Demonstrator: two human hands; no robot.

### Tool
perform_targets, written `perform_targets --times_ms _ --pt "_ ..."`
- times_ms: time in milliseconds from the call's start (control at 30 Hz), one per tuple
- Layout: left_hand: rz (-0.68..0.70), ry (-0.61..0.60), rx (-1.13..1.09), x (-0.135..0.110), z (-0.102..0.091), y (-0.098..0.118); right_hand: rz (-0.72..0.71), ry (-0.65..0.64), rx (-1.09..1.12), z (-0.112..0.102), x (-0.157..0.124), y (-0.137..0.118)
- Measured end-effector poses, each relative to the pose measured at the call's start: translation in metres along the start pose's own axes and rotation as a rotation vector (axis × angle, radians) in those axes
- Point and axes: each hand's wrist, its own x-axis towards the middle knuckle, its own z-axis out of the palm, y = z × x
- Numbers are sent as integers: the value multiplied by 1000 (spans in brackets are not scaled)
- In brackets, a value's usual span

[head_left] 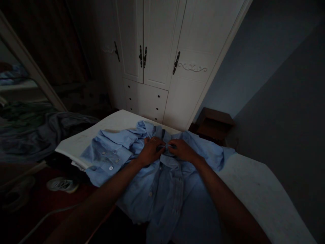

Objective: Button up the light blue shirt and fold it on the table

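Observation:
A light blue button-up shirt (142,186) lies spread over the white ironing board (250,179), its collar toward the far edge. My left hand (152,150) pinches the front of the shirt just below the collar. Close beside it, my right hand (181,149) pinches the facing front edge, and the fingertips of both hands nearly meet. A cuff with pale buttons spreads out at the left. Below my hands the buttoned front hangs toward me over the near edge. Exactly what lies between my fingertips is too dark and small to tell.
A white wardrobe (154,47) with dark handles stands beyond the board. A brown wooden box-like cabinet (215,122) sits at the right by the wall. Dark clothes (48,132) are heaped at the left, below a mirror. A shoe (62,185) and a pale cord (48,215) lie on the red floor.

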Motion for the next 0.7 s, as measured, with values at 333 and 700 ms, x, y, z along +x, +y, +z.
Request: perform_targets --times_ms 333,700 --pt "-3 19 31 -2 1 2 60 110 350 16 3 19" --pt "-44 2 63 0 5 -5 56 222 394 27 5 23"
